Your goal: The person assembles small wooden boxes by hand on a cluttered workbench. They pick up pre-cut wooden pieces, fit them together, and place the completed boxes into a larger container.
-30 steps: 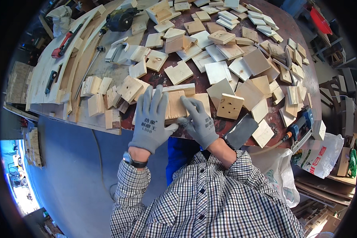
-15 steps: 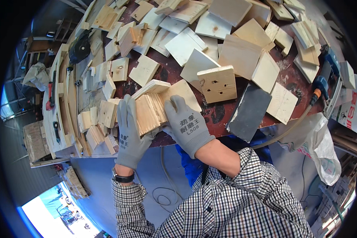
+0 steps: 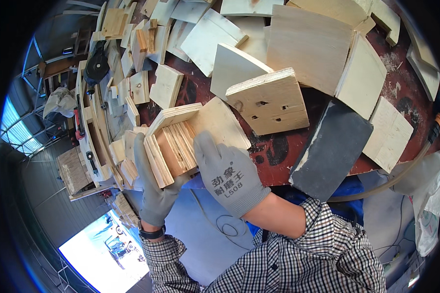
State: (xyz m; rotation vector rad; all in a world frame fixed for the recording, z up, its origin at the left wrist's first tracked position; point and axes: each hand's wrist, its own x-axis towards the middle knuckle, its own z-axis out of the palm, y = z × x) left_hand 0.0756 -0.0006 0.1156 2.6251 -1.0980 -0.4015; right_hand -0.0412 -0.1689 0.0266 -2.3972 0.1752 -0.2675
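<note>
Grey knitted work gloves cover both hands. Between them, over the table's near edge, is a bundle of small plywood blocks (image 3: 178, 141), their layered edges turned up. My left hand (image 3: 154, 200) is closed round the bundle's left side, its thumb and fingers partly hidden beneath. My right hand (image 3: 232, 180) presses its fingertips against the right side. One plywood piece (image 3: 154, 158) stands along the left of the bundle, and another piece (image 3: 173, 116) is angled across its far end. A pale flat board (image 3: 220, 122) lies just beyond the right fingers; whether it touches the bundle I cannot tell.
Many plywood offcuts (image 3: 308, 44) cover the dark red tabletop (image 3: 278, 156). A block with several holes (image 3: 269, 105) and a dark grey slab (image 3: 332, 146) lie right of my hands. A hose (image 3: 401, 183) runs along the right. A black tape measure (image 3: 97, 63) sits far left.
The bundle has tilted, so its left piece and layered edges show more. Both hands keep their hold. The whole view has shifted and come nearer the table.
</note>
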